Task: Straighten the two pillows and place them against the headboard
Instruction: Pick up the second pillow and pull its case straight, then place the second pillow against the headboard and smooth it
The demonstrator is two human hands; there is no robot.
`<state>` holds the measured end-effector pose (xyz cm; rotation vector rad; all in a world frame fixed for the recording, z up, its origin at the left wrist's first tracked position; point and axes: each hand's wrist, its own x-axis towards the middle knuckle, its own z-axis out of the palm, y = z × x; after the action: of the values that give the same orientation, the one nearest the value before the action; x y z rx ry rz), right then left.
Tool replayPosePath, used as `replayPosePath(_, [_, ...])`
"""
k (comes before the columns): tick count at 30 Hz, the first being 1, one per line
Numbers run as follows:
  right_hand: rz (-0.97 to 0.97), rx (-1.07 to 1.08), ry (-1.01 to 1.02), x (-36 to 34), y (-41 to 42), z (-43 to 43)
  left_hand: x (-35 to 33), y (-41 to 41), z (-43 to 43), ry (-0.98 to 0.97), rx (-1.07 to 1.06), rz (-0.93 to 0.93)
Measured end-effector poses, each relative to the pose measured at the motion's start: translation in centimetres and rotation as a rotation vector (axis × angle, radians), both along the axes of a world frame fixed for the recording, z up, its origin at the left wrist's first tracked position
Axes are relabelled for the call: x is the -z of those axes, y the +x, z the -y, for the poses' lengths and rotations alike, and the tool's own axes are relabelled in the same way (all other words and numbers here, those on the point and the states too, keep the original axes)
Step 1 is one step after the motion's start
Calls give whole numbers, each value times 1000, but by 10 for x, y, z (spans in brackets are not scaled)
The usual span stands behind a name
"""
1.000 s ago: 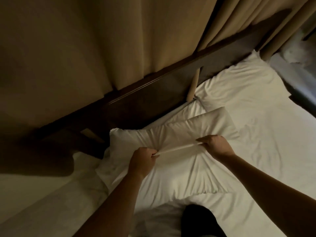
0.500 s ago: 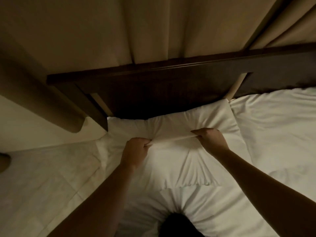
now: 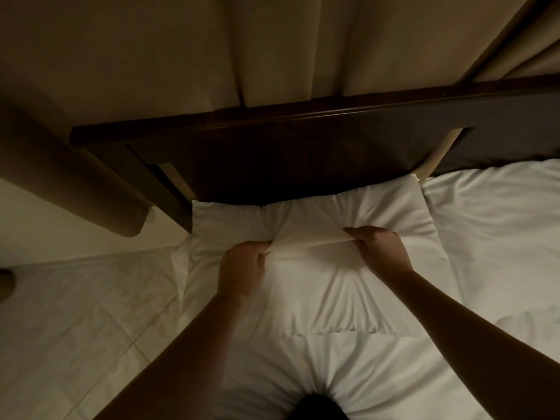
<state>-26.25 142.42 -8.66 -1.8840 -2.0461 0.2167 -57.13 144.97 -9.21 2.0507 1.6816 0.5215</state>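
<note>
A white pillow (image 3: 327, 286) lies on the bed with its far edge touching the dark wooden headboard (image 3: 303, 153). My left hand (image 3: 242, 268) and my right hand (image 3: 378, 250) each pinch the pillow's fabric, pulling a taut ridge of cloth between them across the pillow's middle. A second white pillow (image 3: 497, 237) lies to the right, its far edge near the headboard's lower right part. Both hands are closed on the cloth.
Beige curtains (image 3: 212, 56) hang behind the headboard. A rolled curtain end (image 3: 100, 192) hangs at the left. Pale tiled floor (image 3: 75, 328) lies left of the bed. White sheet (image 3: 378, 374) covers the mattress near me; a dark shape (image 3: 318, 407) sits at the bottom edge.
My view has swung so the headboard now runs level across the frame. Both hands keep their pinch on the pillow, which now sits squarer against the headboard.
</note>
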Motion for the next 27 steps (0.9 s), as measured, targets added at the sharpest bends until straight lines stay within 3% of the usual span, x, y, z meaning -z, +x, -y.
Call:
replayPosePath(6, [-58, 15, -22, 37, 4, -2, 43, -1, -8, -82, 27, -14])
replayPosePath(10, [-110, 45, -164, 60, 4, 8, 72, -2, -2, -115, 77, 21])
replayPosePath(12, [-120, 84, -209, 63, 3, 12, 74, -1, 2, -19, 123, 42])
replayPosePath(15, [15, 46, -183, 61, -7, -1, 68, 0, -3, 149, 226, 9])
replayPosePath(17, [58, 47, -222, 61, -18, -18, 73, 0, -14, 147, 192, -101])
replayPosePath(20, [50, 67, -312, 77, -23, -40, 93, -11, -25, -8, 52, -234])
replayPosePath(27, [89, 251, -365, 114, 24, -52, 119, -23, -29, -39, -69, -294])
